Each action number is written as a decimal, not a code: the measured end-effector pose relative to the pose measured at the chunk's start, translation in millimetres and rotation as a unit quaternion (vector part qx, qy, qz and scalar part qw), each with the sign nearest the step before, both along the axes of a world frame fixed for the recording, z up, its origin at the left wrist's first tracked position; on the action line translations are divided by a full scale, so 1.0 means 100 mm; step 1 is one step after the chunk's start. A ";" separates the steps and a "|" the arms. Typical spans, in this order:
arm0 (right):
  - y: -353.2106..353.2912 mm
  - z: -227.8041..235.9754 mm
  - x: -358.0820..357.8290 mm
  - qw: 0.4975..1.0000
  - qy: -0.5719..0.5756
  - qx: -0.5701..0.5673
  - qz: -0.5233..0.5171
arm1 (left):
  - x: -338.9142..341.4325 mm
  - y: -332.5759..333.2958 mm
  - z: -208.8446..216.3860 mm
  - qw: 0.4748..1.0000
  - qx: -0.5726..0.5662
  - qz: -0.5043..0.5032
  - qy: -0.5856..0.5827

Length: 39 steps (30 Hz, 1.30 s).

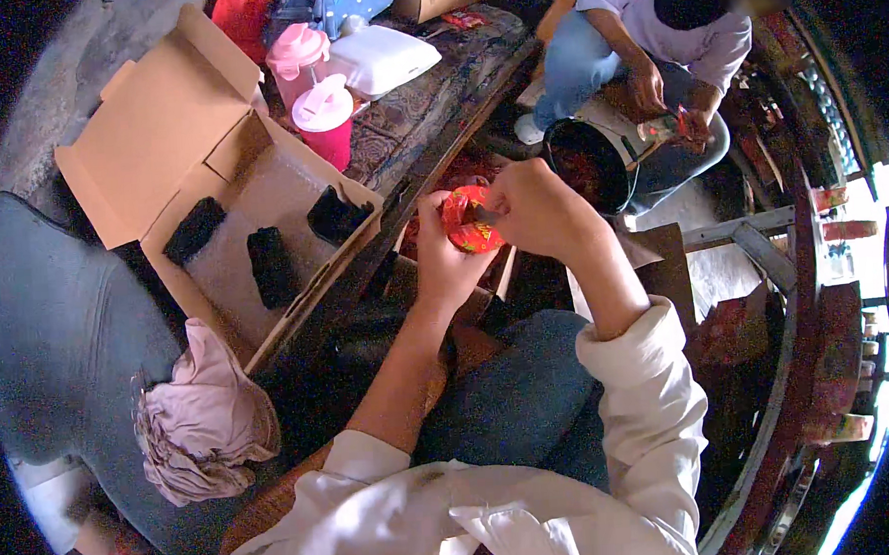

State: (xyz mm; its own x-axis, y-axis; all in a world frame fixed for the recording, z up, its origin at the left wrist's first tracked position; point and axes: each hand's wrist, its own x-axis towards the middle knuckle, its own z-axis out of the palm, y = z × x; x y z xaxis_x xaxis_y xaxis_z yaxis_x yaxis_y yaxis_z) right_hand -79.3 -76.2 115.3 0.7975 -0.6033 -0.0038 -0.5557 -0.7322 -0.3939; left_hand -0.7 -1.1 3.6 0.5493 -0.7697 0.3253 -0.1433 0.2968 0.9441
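Far to the left of your fingers a crumpled pink cloth (205, 422) lies on a grey surface (50, 324), and above it an open cardboard box (176, 140) holds three black blocks (270, 265) on its pale floor. Beyond the box, still left of your hands, stand two pink lidded cups (324, 119) and a white foam container (385, 57) on a dark patterned bench (437, 99).

Your left hand (442, 263) comes up from below and cups a small red packet (470, 220); its fingers are curled and closed around the packet's left and lower side, the thumb rising along the left edge. The packet sits between your two hands, touching both. Its long axis runs roughly up and down in the view, tilted slightly, with the top end toward your right fingertips; which end is the opening you cannot tell.

Your right hand (536, 209) is pressed against the packet's upper right, fingers bunched together and pinched at its top edge.

Right of your fingers, across a dark low floor, another person sits bent over a black bucket (588, 162), their hands (670, 104) close together on a small red item. Further right, rough wooden framing (761, 254) curves along the rim, with bright daylight behind it.
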 end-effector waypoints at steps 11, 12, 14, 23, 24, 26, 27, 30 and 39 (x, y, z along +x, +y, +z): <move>0.04 -0.02 -0.01 1.000 0.005 0.010 0.000 | 0.02 -0.02 -0.11 0.996 0.004 0.065 -0.065; 0.07 -0.03 -0.03 1.000 0.001 0.009 0.000 | 0.04 -0.01 -0.08 0.994 0.013 0.072 -0.085; 0.15 -0.04 -0.09 1.000 -0.006 0.005 0.000 | 0.06 0.02 -0.04 0.991 0.038 0.077 -0.099; 0.57 0.25 -0.50 0.983 -0.159 -0.073 -0.048 | 0.03 0.08 0.09 0.991 0.073 0.081 -0.079; 0.61 0.24 -0.58 0.980 -0.177 -0.016 -0.090 | 0.05 0.10 0.08 0.992 0.071 0.071 -0.074; 0.62 0.17 -0.84 0.957 -0.209 0.093 -0.178 | 0.06 0.07 0.00 0.995 0.063 0.046 -0.060; 0.60 0.02 -1.04 0.943 -0.255 0.069 -0.202 | 0.03 0.02 -0.07 0.998 0.050 0.027 -0.035; 0.59 -0.24 -1.56 0.866 -0.387 0.115 -0.296 | -0.02 0.02 0.00 0.995 0.043 0.043 -0.082; 0.44 -1.01 -2.59 0.582 -0.657 0.226 -0.422 | -0.09 0.05 0.26 0.991 0.037 -0.007 -0.131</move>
